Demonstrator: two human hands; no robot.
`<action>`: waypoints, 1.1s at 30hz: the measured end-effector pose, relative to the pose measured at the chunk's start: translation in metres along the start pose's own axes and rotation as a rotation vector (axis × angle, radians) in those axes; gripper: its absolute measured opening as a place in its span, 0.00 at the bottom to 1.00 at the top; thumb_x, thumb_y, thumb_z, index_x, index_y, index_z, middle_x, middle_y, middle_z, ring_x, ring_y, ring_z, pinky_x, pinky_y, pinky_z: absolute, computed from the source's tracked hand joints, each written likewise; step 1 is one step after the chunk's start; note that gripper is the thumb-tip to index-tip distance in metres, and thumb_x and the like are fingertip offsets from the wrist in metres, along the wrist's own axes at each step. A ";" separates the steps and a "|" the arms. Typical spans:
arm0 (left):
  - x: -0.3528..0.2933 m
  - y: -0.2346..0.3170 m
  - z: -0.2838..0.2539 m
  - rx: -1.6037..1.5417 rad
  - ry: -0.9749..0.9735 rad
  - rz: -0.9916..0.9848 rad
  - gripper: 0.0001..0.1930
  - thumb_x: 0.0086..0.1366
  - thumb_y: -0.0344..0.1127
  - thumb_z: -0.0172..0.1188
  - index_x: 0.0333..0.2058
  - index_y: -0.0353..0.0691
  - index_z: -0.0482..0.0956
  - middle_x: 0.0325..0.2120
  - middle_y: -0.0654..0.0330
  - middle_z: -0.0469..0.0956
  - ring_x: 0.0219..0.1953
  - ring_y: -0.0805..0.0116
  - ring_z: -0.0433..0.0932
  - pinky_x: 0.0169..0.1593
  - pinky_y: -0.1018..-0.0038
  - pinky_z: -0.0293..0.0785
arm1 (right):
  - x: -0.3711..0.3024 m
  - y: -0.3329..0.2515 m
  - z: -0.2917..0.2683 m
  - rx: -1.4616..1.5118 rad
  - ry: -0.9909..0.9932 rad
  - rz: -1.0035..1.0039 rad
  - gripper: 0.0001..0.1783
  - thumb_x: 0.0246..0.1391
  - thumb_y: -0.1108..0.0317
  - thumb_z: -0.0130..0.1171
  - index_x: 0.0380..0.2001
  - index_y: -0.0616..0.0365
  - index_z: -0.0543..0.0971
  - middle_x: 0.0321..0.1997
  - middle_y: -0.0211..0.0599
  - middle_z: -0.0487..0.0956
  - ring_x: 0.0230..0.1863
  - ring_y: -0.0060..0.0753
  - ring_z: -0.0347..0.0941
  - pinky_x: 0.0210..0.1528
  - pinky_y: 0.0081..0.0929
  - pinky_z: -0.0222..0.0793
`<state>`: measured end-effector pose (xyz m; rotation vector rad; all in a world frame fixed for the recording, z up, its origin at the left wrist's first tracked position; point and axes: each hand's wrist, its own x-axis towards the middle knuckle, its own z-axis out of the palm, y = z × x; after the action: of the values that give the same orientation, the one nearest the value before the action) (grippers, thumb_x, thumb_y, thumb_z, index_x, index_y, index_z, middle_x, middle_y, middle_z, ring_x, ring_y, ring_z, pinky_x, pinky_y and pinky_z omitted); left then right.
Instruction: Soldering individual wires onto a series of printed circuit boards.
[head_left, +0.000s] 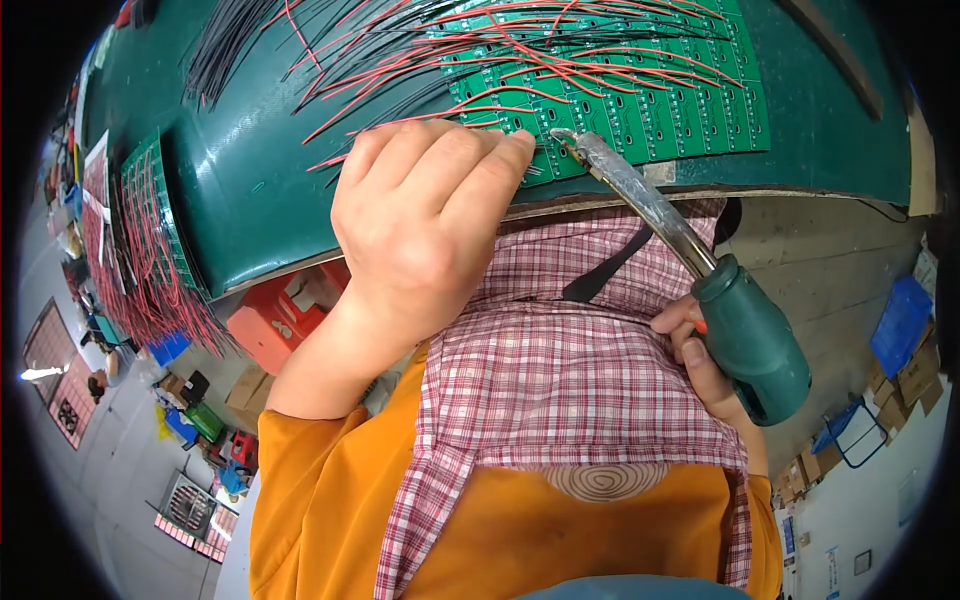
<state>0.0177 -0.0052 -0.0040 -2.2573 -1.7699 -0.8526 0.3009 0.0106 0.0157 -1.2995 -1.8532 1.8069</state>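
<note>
My right hand is wrapped around a soldering iron with a thick green handle. Its metal shaft slants up and left, and the tip is over the near edge of a green circuit board panel. Just left of the tip, my left hand is closed, knuckles up, over the panel's near left corner. What its fingertips pinch is hidden beneath them. Red wires and black wires lie across the panel and trail off leftward, some passing behind my left hand.
A bundle of black wires lies on the green tabletop at the far left. Another panel with red wires is at the table's left edge. Below the table stands a red-orange plastic stool. A dark bar lies at the right.
</note>
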 end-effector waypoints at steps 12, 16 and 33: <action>-0.003 0.003 0.002 -0.005 -0.001 -0.021 0.10 0.42 0.28 0.59 0.28 0.39 0.78 0.22 0.65 0.73 0.26 0.69 0.73 0.25 0.77 0.69 | -0.005 0.010 0.005 -0.248 0.025 -0.094 0.12 0.47 0.68 0.60 0.34 0.60 0.72 0.31 0.36 0.76 0.24 0.20 0.68 0.29 0.17 0.66; -0.002 0.006 0.001 0.013 0.009 -0.012 0.10 0.42 0.28 0.60 0.28 0.39 0.78 0.22 0.65 0.73 0.26 0.69 0.73 0.25 0.77 0.70 | -0.007 0.008 0.003 -0.335 0.020 0.112 0.12 0.39 0.69 0.67 0.30 0.58 0.79 0.26 0.33 0.78 0.25 0.26 0.74 0.26 0.19 0.68; 0.005 0.007 0.008 -0.045 0.004 -0.040 0.10 0.41 0.28 0.59 0.27 0.39 0.78 0.20 0.64 0.71 0.24 0.68 0.72 0.24 0.76 0.69 | -0.002 0.002 -0.012 0.019 -0.191 -0.077 0.20 0.56 0.68 0.53 0.48 0.72 0.68 0.30 0.25 0.73 0.32 0.08 0.69 0.36 0.06 0.65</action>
<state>0.0275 0.0011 -0.0067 -2.2531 -1.8173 -0.9136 0.3116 0.0173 0.0168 -1.0660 -1.9477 1.9625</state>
